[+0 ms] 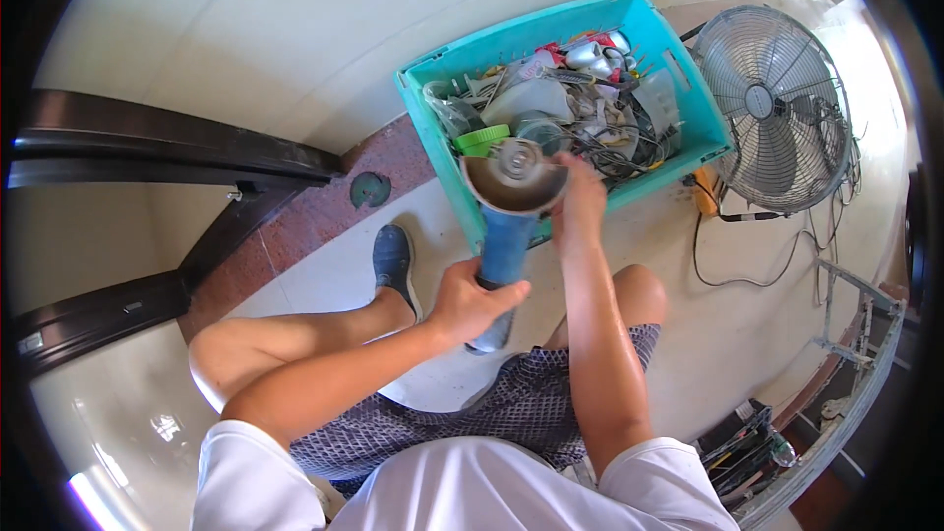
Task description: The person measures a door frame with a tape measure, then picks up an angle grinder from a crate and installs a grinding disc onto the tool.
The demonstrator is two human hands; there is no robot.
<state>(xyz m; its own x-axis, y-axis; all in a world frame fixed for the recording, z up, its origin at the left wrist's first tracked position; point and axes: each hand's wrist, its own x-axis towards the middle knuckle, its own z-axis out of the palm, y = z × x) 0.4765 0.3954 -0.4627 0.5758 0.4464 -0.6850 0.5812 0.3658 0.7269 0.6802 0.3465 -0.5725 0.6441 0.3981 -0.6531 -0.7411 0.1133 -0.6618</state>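
At frame centre, the left hand (470, 303) gripped the blue angle grinder (506, 236); the right hand (578, 205) held its guard, fingers closed, below the turquoise crate (560, 29).

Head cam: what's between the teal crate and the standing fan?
Mostly bare pale floor between the teal crate and the fan; low in that gap, a yellow object with a black cable trailing from it. Head view.
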